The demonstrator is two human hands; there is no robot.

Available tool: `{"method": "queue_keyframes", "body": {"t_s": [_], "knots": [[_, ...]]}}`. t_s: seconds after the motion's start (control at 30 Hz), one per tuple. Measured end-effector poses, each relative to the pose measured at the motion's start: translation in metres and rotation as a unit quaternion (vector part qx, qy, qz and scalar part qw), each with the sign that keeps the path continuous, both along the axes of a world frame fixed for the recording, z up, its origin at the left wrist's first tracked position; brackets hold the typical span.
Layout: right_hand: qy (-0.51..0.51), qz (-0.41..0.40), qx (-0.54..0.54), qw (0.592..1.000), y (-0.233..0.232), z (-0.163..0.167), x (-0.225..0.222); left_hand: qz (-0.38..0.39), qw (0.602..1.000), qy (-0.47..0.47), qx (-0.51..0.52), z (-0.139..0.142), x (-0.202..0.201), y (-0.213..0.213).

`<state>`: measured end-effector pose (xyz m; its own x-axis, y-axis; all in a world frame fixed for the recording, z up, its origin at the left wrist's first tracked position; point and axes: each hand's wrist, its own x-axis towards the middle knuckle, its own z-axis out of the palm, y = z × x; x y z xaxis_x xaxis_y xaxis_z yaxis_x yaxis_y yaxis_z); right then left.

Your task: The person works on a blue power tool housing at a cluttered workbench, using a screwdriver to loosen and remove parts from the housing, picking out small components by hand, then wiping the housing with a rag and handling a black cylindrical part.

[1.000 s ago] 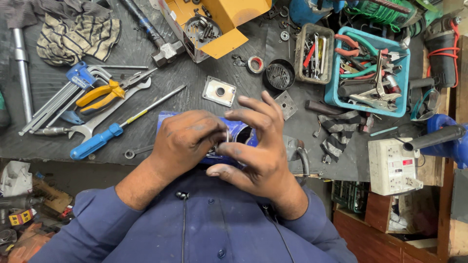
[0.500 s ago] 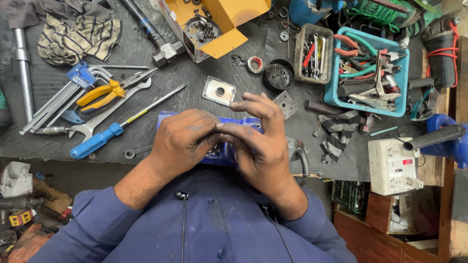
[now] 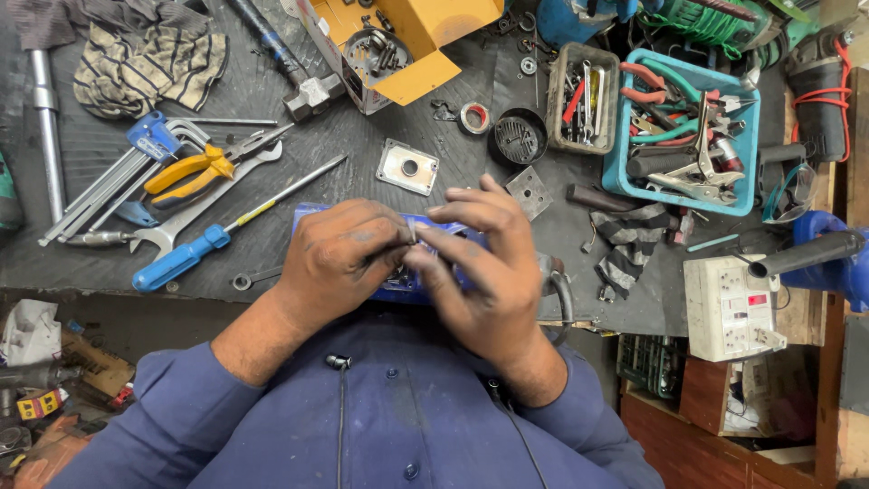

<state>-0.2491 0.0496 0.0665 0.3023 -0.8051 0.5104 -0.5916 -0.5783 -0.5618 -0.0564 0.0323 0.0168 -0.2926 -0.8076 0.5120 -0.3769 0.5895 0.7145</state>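
Observation:
My left hand and my right hand meet over a blue power tool body that lies at the near edge of the dark workbench. Both hands pinch a small metal ring-shaped part between their fingertips, just above the tool. The hands cover most of the blue tool; only its top edge and a strip between the palms show. A black cable curls out from under my right wrist.
A blue-handled screwdriver, yellow pliers, wrenches and hex keys lie at left. A square metal plate and a smaller plate sit just beyond the hands. A yellow housing, a blue tool tray and a white socket box stand further off.
My right hand's fingers have lowered and closed in toward the left hand's fingertips, so both hands now pinch the small part together over the blue tool.

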Motion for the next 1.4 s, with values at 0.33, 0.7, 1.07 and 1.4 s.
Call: {"method": "queue_keyframes", "body": {"t_s": [0.33,0.7,1.07,1.4], "knots": [[0.069,0.06,-0.022,0.996,-0.0001,0.0086,-0.0028,-0.008,1.0,-0.01,0.01,0.0028,-0.0011,0.0007],[0.057,-0.022,0.005,0.998,0.0038,0.002,0.0018,-0.013,1.0,-0.005,0.003,0.0013,0.0001,-0.0003],[0.075,0.046,-0.062,0.994,0.0015,0.0067,-0.0026,-0.015,1.0,-0.013,0.021,-0.0004,0.0016,-0.0019],[0.06,-0.034,-0.005,0.998,0.0044,0.0041,0.0044,-0.018,0.999,0.007,0.026,0.0004,0.002,-0.0013]]}}
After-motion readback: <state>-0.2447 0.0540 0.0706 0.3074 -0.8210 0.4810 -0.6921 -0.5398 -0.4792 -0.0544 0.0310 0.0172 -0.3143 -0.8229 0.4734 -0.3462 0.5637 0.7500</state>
